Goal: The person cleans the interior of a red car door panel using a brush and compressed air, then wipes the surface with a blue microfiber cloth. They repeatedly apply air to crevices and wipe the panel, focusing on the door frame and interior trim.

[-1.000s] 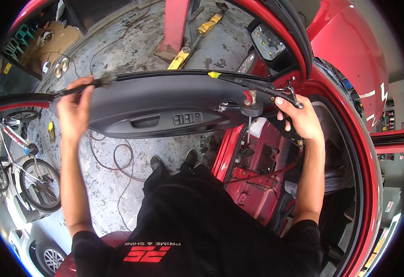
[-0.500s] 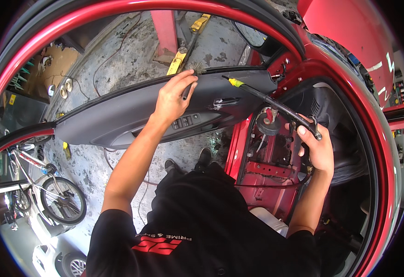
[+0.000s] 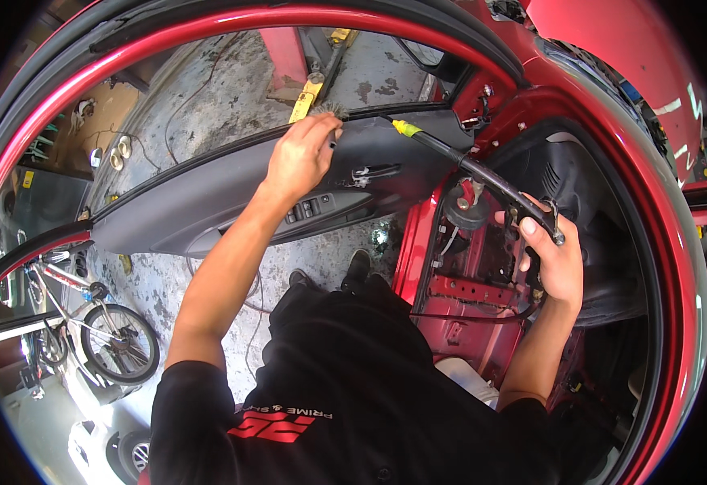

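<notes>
My left hand (image 3: 299, 158) is closed round the dark handle of a brush, its greyish bristles (image 3: 334, 108) standing up at the top edge of the dark grey door panel (image 3: 236, 187). Most of the handle is hidden by my fingers. In my right hand (image 3: 562, 260) I grip a black spray gun (image 3: 505, 191) with a long barrel. Its yellow nozzle (image 3: 407, 128) points left toward the upper part of the panel, to the right of the brush and apart from it. Below the two tools sit the inner door handle (image 3: 376, 173) and the window switches (image 3: 310, 208).
The open red door frame (image 3: 232, 27) arches over the panel. On my right lies the stripped red car floor (image 3: 471, 295), with a thin hose (image 3: 483, 325) across it. A bicycle (image 3: 119, 343) stands at left. Beyond the door is a red lift post (image 3: 282, 55).
The view has shifted slightly, and the car door sits a little higher and further left. My left hand has turned, so less of the brush handle shows. The right hand keeps its hold.
</notes>
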